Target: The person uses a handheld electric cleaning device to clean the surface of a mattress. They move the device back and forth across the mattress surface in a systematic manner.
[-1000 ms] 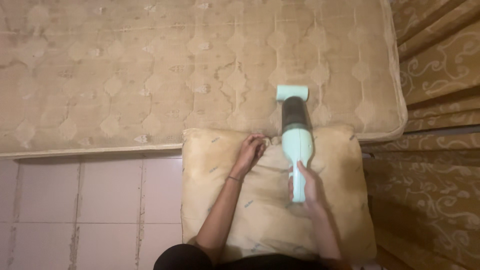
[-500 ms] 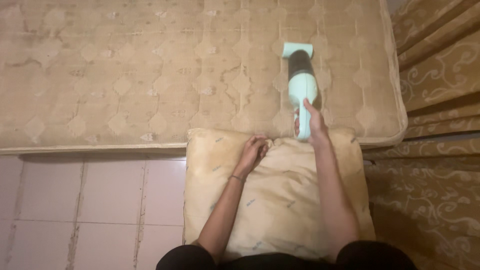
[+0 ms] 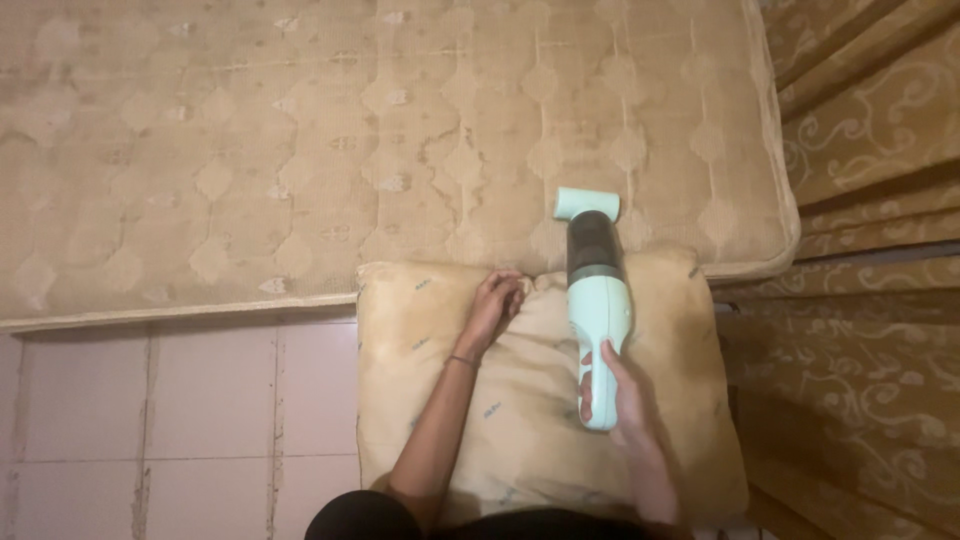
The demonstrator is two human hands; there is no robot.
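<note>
A mint-green handheld vacuum [image 3: 596, 290] with a dark middle section lies lengthwise, its nozzle on the quilted beige mattress [image 3: 300, 150] and its body over a tan pillow [image 3: 520, 420]. My right hand [image 3: 615, 395] grips the vacuum's handle at the near end. My left hand [image 3: 495, 303] rests with curled fingers on the pillow's far edge, pinching the fabric where it meets the mattress. The pillow lies in front of me, against the mattress side.
Pale pink floor tiles [image 3: 180, 400] lie to the left of the pillow. Patterned golden curtains [image 3: 870, 200] hang along the right side, beside the mattress corner.
The vacuum was pushed far out over the mattress half a second ago. My right hand has pulled it back toward me, over the pillow. My left hand stays in place.
</note>
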